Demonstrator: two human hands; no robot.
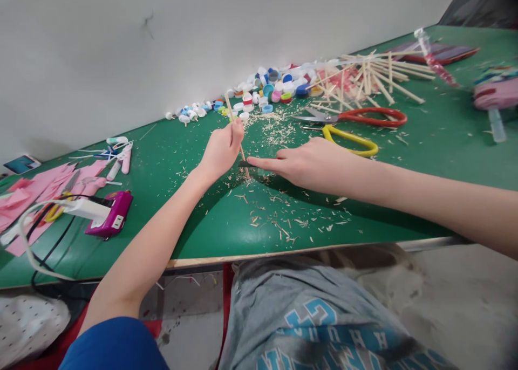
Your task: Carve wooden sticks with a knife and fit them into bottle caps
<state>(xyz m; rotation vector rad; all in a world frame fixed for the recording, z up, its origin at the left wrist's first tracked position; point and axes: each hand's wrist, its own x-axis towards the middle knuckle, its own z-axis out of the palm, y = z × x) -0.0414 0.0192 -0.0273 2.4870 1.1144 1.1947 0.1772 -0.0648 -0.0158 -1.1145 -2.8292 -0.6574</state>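
My left hand [222, 150] is closed around a thin wooden stick [229, 107], held tilted with its lower end down at the green table [194, 235]. My right hand [309, 162] is closed, its index finger stretched out along a small dark blade [245, 164] that meets the stick near its lower end. Most of the blade's grip is hidden by the fingers. Pale wood shavings [279, 130] lie around both hands. Just beyond the right hand, scissors [335, 124] with one red and one yellow handle rest with their blades apart.
Plastic bottle caps [267, 87] are heaped along the wall. A pile of wooden sticks [376, 76] lies at the back right. To the left are a purple plug adapter [109, 213] with cables, pink sheets [48, 181] and glue guns [123, 159]. The table's front edge runs below my hands.
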